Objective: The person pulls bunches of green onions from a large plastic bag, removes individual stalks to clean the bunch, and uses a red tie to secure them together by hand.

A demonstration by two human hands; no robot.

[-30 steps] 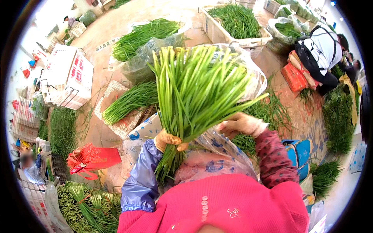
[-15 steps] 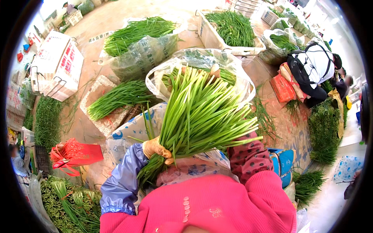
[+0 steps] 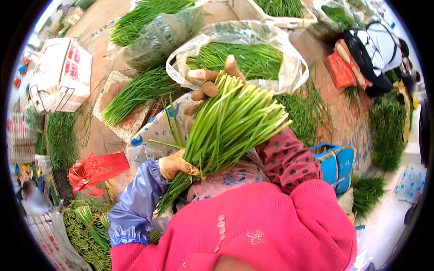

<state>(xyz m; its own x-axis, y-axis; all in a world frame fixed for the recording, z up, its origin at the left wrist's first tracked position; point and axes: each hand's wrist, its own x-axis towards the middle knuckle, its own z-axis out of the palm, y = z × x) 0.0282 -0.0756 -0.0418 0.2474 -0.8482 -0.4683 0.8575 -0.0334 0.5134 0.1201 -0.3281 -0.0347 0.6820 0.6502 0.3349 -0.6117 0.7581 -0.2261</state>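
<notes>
A large bunch of long green chives point(image 3: 230, 124) lies slanted in front of my chest, its pale cut ends fanned toward the upper right. My left hand point(image 3: 177, 165), in a tan glove, is closed around the leafy lower end. Behind the bunch is my right hand point(image 3: 209, 88), also gloved, with worn brown fingertips. Its fingers stretch out apart past the bunch's upper left edge, and the chives hide its palm. Just beyond, an open clear plastic bag point(image 3: 293, 58) holds more chives point(image 3: 244, 56).
Left of the bag, chives point(image 3: 140, 97) lie on a pale foam board point(image 3: 110, 97). A red box with red ties point(image 3: 106, 168) is at my left, and a white crate point(image 3: 61, 74) stands farther off. A blue bag point(image 3: 334, 166) sits by my right elbow. Another person point(image 3: 377, 52) bends at the right.
My right hand's fingers have come out past the bunch's upper left side and spread. The left hand keeps its hold. The whole view has shifted, with the far things now higher.
</notes>
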